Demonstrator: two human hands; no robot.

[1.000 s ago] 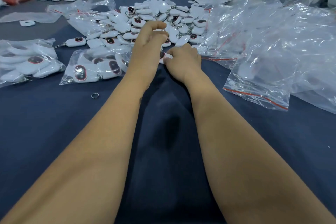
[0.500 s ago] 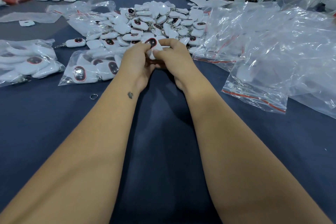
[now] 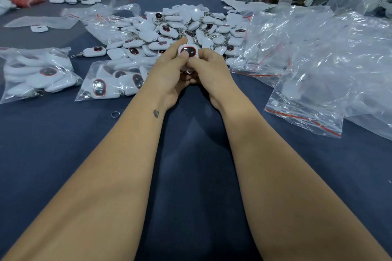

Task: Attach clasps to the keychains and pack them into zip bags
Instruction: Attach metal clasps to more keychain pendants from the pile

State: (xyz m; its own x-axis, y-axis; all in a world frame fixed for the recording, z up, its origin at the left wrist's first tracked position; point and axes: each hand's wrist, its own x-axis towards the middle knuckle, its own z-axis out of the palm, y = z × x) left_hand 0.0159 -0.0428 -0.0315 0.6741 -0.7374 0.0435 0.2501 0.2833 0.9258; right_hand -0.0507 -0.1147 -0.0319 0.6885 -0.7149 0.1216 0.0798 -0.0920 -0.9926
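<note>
One white keychain (image 3: 188,52), dark red-ringed face toward us and long axis running away from us, sits pinched between our left hand (image 3: 169,74) and right hand (image 3: 209,72), both curled on it above the blue table (image 3: 191,176). Behind lies the loose keychain pile (image 3: 184,27); filled zip bags (image 3: 110,80) lie left, empty bags (image 3: 318,59) right, a lone ring (image 3: 115,114) nearby. Our fingers hide the keychain's lower end, so we cannot tell any clasp.

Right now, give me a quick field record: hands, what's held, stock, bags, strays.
left hand: grips keychain, thumb on its face
right hand: grips keychain from the right
keychain: white, dark red-rimmed window facing camera
clasp: hidden between the hands
pile: loose keychains behind the hands
packed bags: two, left of the hands
empty bags: heaped at right
ring: loose on cloth, left of left forearm
</note>
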